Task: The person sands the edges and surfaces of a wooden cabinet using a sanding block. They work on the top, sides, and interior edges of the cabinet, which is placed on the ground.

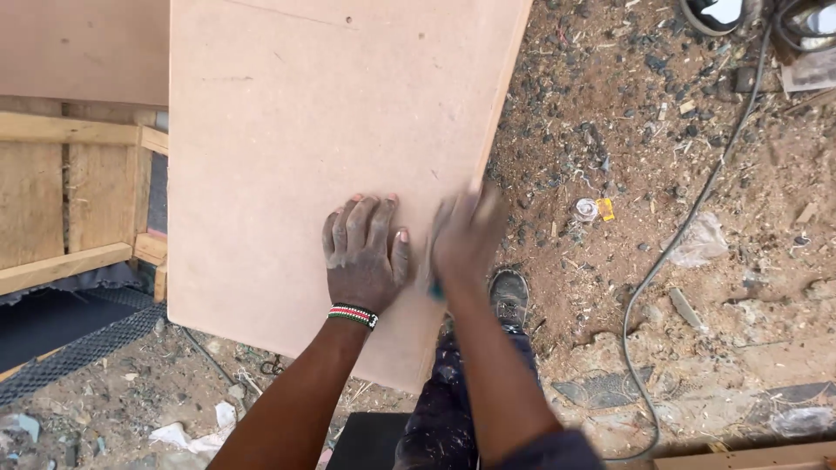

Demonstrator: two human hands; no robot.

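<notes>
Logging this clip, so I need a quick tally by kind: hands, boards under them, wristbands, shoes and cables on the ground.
Hands: 2, left hand and right hand
Board: 1
Wristband: 1
Shoe: 1
Cable: 1
Total: 6

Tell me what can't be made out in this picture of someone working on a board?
- Right hand: motion-blurred in the head view; the small blue thing at its heel can't be identified.
- Board: its top runs past the frame's upper edge.
- Shoe: partly hidden behind the right arm and board.
- Cable: both ends leave the frame.
- Left hand lies flat, hiding the board under it.
</notes>
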